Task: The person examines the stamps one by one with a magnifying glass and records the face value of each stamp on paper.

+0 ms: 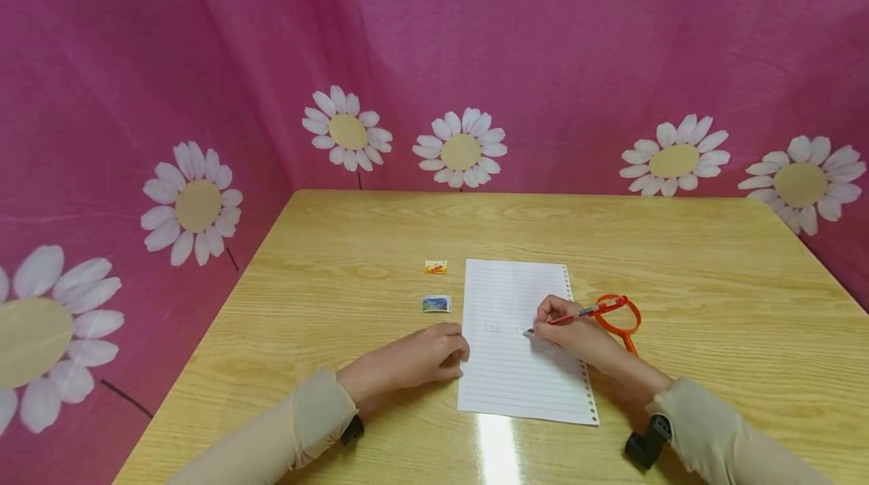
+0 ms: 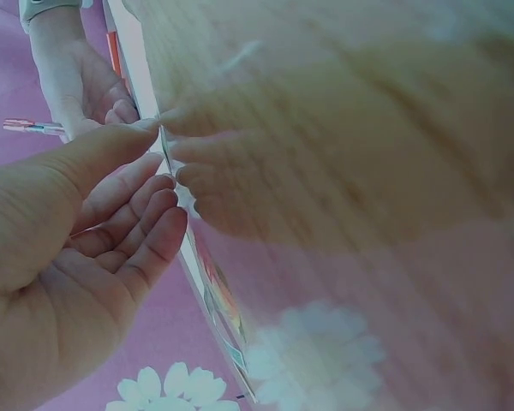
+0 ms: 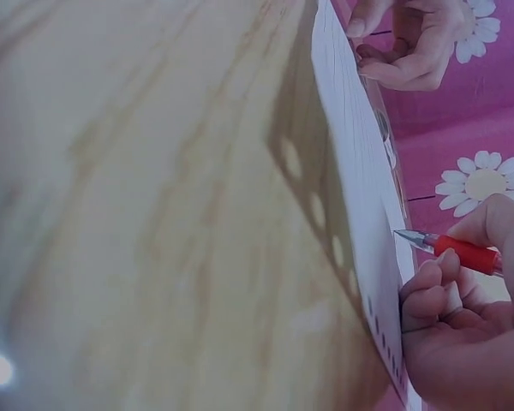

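My right hand pinches a red pen between thumb and fingers, its tip at the lined paper. Faint handwritten figures, seemingly "120" and the start of a second group, run across the sheet's middle. In the right wrist view, the pen's red grip and pointed metal tip are plain, and the other fingers curl beneath against the sheet. Along the paper's left edge rests my left hand; in the left wrist view its fingers are loosely bent and its fingertips touch down by the edge, gripping nothing visible.
Left of the paper lie two small stamp-like pictures, a yellow one and a blue-green one nearer me. A red-orange magnifying glass lies just beyond the right forearm. The wooden table meets a pink flowered curtain.
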### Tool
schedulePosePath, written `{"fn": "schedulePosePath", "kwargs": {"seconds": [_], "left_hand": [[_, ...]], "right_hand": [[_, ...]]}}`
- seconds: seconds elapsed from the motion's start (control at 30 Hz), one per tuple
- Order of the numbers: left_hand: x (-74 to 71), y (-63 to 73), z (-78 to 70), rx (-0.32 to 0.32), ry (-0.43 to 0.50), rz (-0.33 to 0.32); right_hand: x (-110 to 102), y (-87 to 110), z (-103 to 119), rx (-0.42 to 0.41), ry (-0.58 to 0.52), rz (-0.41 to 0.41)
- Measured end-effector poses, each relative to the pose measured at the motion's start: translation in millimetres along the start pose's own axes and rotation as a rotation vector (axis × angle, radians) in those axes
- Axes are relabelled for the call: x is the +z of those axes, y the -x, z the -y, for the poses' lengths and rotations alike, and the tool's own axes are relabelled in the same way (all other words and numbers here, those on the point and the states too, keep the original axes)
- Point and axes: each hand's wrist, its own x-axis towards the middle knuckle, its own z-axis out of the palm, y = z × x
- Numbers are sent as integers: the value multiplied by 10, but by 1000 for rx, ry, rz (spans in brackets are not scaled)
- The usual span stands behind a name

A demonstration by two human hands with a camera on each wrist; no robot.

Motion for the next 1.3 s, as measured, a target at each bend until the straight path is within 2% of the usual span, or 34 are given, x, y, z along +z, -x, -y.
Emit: {"fn": "schedulePosePath", "kwargs": {"seconds": [0.33,0.6,0.97,1.1,1.3], "left_hand": [[-12,-18,-4,-12,-1,1],[7,-31,4,7,-21,-9],[23,-33,-4,3,-15,-12],[9,-23,-15,-6,-14,-4],[-2,-11,-21,-8,-22,2]], "right_hand": [[-8,0,-1,-11,-5,-7],[-10,-7,-17,-24,-23,-4],[-15,-8,-16,-24,25,-4],[-5,-3,-21,-12,-13,-13],[2,7,-7,52,-52,-48]]}}
